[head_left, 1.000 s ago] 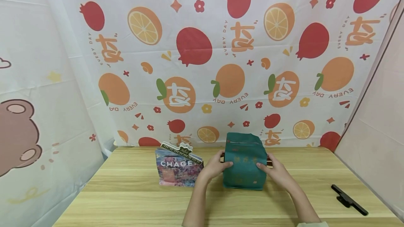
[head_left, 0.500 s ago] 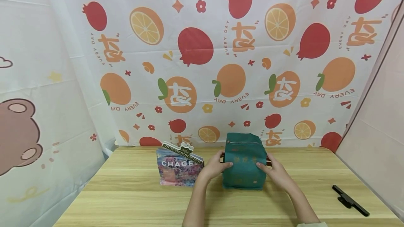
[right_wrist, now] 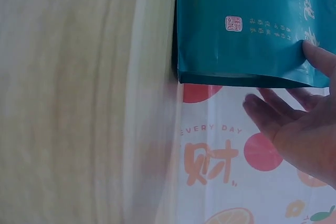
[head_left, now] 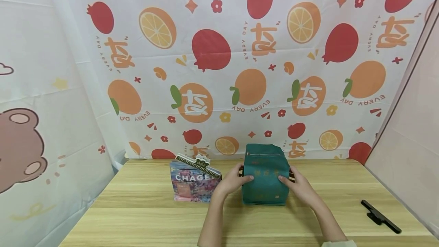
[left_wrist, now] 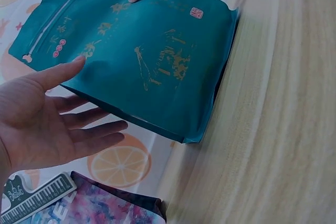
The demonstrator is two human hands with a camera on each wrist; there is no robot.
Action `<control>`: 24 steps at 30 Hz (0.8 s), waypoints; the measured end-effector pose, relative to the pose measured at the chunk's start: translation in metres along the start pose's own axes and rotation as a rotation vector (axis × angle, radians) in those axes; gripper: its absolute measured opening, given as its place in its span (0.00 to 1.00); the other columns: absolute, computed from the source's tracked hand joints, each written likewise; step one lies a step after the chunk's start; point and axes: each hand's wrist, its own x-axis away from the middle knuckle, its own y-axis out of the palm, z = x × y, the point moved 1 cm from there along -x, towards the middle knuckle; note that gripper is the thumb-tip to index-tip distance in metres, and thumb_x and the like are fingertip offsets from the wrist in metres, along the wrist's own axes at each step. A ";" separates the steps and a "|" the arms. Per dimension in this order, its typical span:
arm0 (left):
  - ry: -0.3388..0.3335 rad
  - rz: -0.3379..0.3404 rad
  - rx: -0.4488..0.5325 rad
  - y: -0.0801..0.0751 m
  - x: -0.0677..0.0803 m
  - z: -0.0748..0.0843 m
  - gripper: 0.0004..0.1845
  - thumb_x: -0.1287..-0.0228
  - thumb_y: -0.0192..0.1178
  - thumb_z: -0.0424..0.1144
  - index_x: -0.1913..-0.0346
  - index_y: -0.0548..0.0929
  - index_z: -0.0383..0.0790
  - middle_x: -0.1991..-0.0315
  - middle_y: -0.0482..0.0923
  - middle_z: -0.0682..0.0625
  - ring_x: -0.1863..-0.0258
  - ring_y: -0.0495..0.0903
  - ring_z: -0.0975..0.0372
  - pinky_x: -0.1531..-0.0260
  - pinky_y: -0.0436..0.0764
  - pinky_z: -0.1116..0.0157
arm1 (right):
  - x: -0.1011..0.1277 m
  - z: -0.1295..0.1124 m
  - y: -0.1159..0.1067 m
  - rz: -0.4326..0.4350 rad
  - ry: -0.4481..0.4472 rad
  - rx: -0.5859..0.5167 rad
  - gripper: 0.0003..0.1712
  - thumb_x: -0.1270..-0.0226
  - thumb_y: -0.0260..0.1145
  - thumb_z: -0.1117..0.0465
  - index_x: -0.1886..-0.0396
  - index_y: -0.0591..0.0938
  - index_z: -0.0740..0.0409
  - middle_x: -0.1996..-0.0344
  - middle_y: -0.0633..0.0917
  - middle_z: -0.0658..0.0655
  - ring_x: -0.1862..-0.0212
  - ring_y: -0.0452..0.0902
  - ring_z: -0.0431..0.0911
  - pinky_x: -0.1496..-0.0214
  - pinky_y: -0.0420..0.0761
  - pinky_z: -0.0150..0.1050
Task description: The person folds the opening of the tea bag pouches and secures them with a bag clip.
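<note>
The left hand (head_left: pixel 232 181) and right hand (head_left: pixel 299 186) bracket the upright teal foil pouch with gold print (head_left: pixel 265 175), fingers nearly straight, thumbs on its front, steadying rather than gripping. The pouch stands on the pale wooden table (head_left: pixel 144 216). A floral CHAGEE paper bag (head_left: pixel 193 180) sits just left of the pouch, and a black clip (head_left: pixel 380 216) lies well to its right.

A teal green pouch (head_left: pixel 265 176) stands upright near the back middle of the wooden table, its flat front bearing gold print and a small red seal mark, its top sealed, base resting on the wood
</note>
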 end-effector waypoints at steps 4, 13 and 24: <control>-0.004 0.023 -0.015 -0.003 0.000 0.001 0.26 0.37 0.59 0.39 0.40 0.66 0.29 0.42 0.66 0.35 0.41 0.62 0.41 0.49 0.68 0.46 | -0.001 -0.001 0.000 -0.006 0.004 -0.002 0.30 0.35 0.60 0.51 0.41 0.65 0.63 0.42 0.68 0.68 0.37 0.56 0.64 0.40 0.58 0.59; 0.102 0.150 -0.043 0.001 -0.002 0.012 0.24 0.37 0.58 0.38 0.41 0.69 0.31 0.42 0.67 0.36 0.42 0.63 0.42 0.47 0.64 0.45 | 0.000 -0.011 -0.001 0.074 0.018 -0.051 0.29 0.35 0.61 0.50 0.41 0.66 0.62 0.40 0.66 0.67 0.35 0.53 0.62 0.40 0.54 0.63; 0.241 0.383 -0.002 0.016 -0.003 0.032 0.28 0.39 0.61 0.38 0.38 0.66 0.34 0.44 0.70 0.40 0.43 0.67 0.48 0.46 0.66 0.50 | 0.003 -0.023 -0.004 0.149 -0.048 -0.176 0.29 0.32 0.58 0.54 0.38 0.64 0.65 0.40 0.67 0.68 0.36 0.56 0.60 0.38 0.57 0.53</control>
